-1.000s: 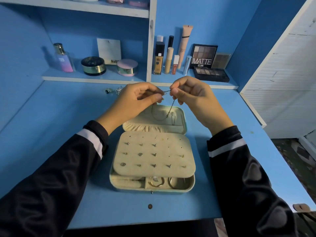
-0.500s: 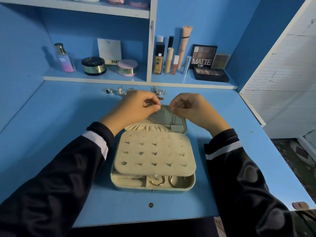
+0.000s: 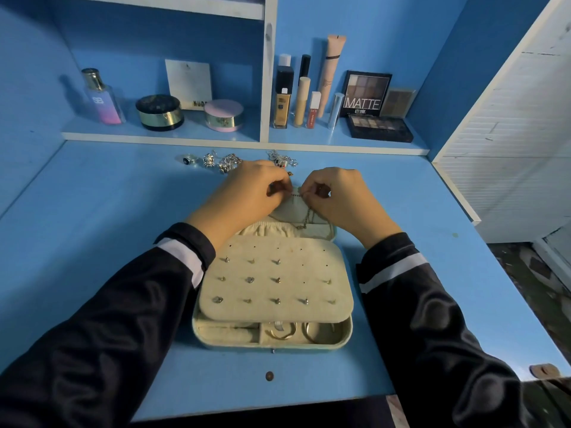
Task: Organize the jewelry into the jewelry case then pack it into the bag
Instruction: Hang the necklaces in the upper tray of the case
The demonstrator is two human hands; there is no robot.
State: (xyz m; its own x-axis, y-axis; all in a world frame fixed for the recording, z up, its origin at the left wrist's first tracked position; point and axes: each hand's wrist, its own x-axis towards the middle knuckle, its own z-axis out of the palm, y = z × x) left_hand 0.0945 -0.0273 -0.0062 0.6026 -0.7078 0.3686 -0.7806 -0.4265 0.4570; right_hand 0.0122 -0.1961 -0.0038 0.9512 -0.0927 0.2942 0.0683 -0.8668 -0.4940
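One chain (image 3: pixel 297 195), pinched by left hand (image 3: pixel 250 194), right hand (image 3: pixel 338 197), over jewelry case (image 3: pixel 234 345)

chain (image 3: pixel 306 215) ends hidden, case lid (image 3: pixel 287 209) partly covered

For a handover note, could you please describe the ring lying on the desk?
On the blue desk, a row of loose silver jewelry lies just before the shelf. The ring is its leftmost piece, set slightly apart, with a dark round centre.
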